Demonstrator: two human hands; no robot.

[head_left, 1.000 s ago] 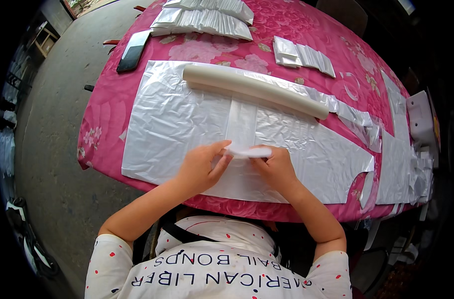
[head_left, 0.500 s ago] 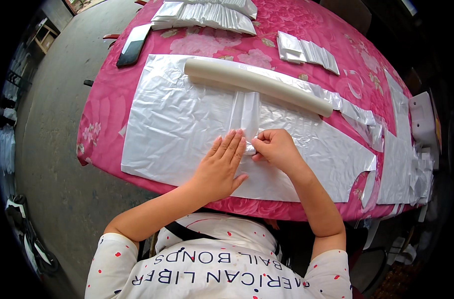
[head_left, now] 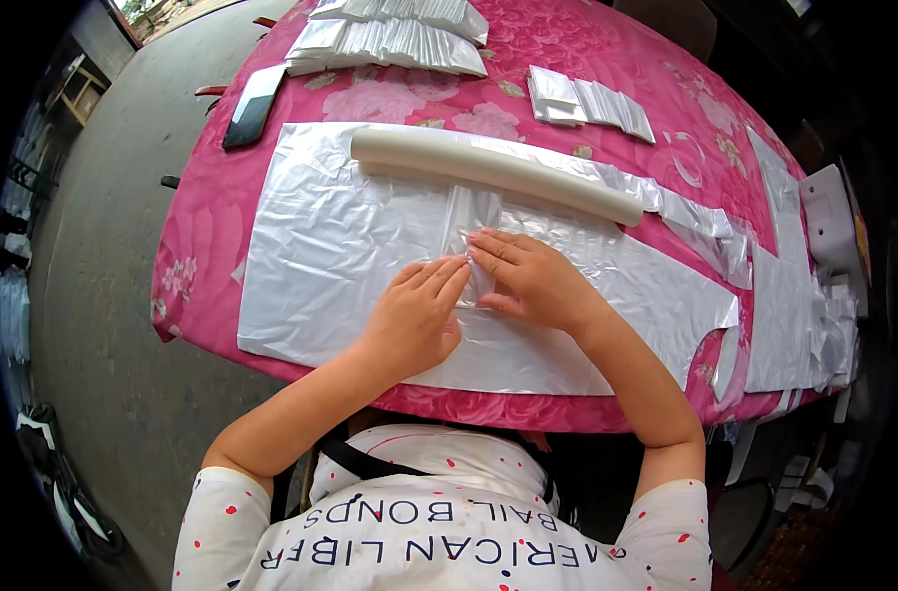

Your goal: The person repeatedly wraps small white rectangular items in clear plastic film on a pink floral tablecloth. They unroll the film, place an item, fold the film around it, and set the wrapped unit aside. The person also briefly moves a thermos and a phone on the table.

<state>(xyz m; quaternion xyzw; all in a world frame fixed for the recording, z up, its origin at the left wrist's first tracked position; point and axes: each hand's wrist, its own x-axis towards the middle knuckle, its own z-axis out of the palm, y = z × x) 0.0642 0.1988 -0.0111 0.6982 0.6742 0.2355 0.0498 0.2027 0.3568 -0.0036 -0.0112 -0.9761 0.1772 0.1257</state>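
A folded strip of clear plastic film (head_left: 483,212) lies on a stack of white plastic bags (head_left: 321,266) spread over the table. My left hand (head_left: 410,313) rests at the strip's left edge, fingers stretched out side by side, the thumb partly hidden below. From the other side my right hand (head_left: 538,281) presses on the strip with straight fingers, its thumb apart on the lower end. The fingertips of both hands nearly meet over the film. Just beyond them, a long beige tube (head_left: 498,175) lies slantwise across the bags.
Piles of folded bags (head_left: 385,44) stand at the far left, and a smaller pile (head_left: 587,101) at the far right. A phone (head_left: 254,106) lies near the left edge of the pink flowered tablecloth (head_left: 198,236). At the right sit more plastic sheets (head_left: 779,325) and a white box-shaped object (head_left: 831,217).
My right hand has gone from a pinch at the strip's lower end to lying outstretched farther up it. My left hand has shifted slightly left, and the strip looks flatter.
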